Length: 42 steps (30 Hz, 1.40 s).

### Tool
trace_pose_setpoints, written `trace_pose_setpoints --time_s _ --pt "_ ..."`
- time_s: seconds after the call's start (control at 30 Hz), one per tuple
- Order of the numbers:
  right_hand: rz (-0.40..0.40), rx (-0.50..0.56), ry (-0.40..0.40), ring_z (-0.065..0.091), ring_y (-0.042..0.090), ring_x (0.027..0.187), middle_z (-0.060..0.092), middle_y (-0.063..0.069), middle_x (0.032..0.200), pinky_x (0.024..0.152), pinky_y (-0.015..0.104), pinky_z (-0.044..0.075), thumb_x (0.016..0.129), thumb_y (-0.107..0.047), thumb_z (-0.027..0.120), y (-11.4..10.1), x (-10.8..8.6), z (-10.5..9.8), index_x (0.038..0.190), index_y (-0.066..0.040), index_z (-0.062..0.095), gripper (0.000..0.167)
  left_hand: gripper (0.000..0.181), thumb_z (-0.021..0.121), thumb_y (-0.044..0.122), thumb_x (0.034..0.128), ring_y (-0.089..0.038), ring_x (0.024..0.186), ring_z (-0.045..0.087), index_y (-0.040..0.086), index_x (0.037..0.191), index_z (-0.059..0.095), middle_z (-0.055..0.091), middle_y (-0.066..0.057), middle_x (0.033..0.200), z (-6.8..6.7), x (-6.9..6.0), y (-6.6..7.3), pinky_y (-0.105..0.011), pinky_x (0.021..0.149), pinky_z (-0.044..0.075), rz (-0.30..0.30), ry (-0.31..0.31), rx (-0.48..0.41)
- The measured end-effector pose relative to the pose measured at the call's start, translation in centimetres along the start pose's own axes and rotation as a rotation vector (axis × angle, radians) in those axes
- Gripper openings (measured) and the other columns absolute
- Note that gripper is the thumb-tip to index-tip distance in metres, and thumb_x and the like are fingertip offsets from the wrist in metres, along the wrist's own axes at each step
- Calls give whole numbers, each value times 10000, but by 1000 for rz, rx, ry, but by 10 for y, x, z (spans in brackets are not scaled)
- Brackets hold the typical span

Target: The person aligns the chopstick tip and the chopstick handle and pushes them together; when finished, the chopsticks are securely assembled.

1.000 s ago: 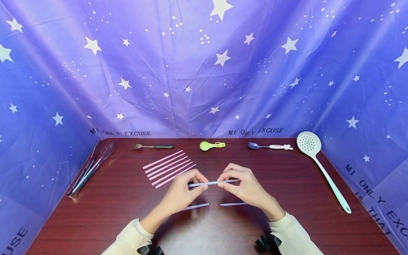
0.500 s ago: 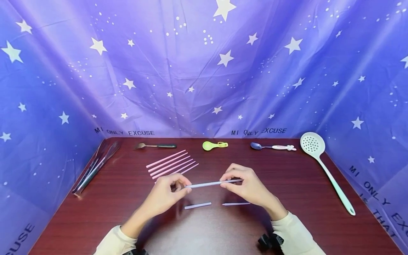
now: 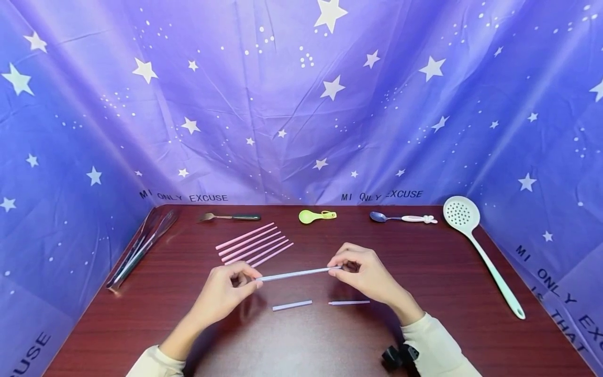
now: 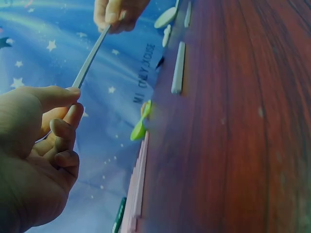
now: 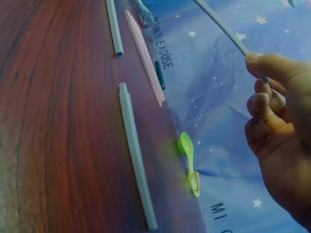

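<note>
A thin lavender straw-like stick (image 3: 294, 274) is held level above the table, slanting slightly up to the right. My left hand (image 3: 219, 294) pinches its left end between thumb and fingertips. At the other end, my right hand (image 3: 365, 268) pinches it the same way, and a short tip shows past the thumb in the right wrist view. Below lie two short lavender pieces, the left piece (image 3: 292, 305) and the right piece (image 3: 349, 302), with a gap between them. The right piece has a narrower tip (image 5: 123, 87). Several pink sticks (image 3: 247, 240) lie side by side beyond my left hand.
Along the back edge lie a fork (image 3: 242, 216), a lime-green measuring spoon (image 3: 308, 216) and a spoon with a bunny handle (image 3: 414, 219). A pale green skimmer (image 3: 490, 267) lies at right. Long utensils (image 3: 136, 256), partly unclear, lie at left. A starry curtain (image 3: 282, 104) encloses the table.
My left hand has slid left along the lavender stick, from near its middle to its left end. The right hand has shifted only slightly, and more of the stick shows between them.
</note>
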State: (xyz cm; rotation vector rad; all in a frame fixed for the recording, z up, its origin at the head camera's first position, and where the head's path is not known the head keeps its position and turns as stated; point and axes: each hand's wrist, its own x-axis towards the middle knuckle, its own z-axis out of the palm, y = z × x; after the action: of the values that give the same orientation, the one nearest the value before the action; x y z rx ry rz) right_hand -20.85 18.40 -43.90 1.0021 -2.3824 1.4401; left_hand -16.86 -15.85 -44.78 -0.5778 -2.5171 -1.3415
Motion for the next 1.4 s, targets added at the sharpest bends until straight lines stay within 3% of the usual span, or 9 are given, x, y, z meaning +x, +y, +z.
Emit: trace_pose_setpoints --time_s 0.17,0.3,0.7,1.1,1.4 --pt "25 -20 36 511 64 682 617 -42 822 555 228 420 876 -72 807 7 -4 -3 950 -207 773 157 200 860 95 814 33 550 418 258 881 764 468 154 604 -4 -3 -11 -188 505 370 -10 25 26" --pt "61 -45 34 518 56 696 617 -58 826 571 223 426 884 -74 799 14 -10 -7 948 -210 772 153 214 856 96 817 29 531 427 277 868 754 475 152 590 -5 -4 -19 -193 504 377 -52 41 60" --pt "102 -37 -88 561 44 737 624 -63 814 622 219 472 889 -108 801 25 -39 -7 938 -174 770 88 142 855 132 828 -3 502 459 229 838 751 531 94 563 -4 -5 -35 -207 534 391 -203 49 145" --pt "99 -11 -215 573 37 734 629 -61 812 627 186 490 889 -140 813 34 -52 -2 950 -192 762 95 175 856 140 812 20 538 448 236 794 711 604 119 645 0 -7 -58 -204 542 402 -193 80 225" --pt "75 -49 -254 576 135 705 624 -55 793 611 214 476 869 -181 836 35 -52 1 954 -224 762 121 200 860 136 781 30 551 471 230 764 684 636 129 674 -1 -9 -60 -202 568 427 -214 77 277"
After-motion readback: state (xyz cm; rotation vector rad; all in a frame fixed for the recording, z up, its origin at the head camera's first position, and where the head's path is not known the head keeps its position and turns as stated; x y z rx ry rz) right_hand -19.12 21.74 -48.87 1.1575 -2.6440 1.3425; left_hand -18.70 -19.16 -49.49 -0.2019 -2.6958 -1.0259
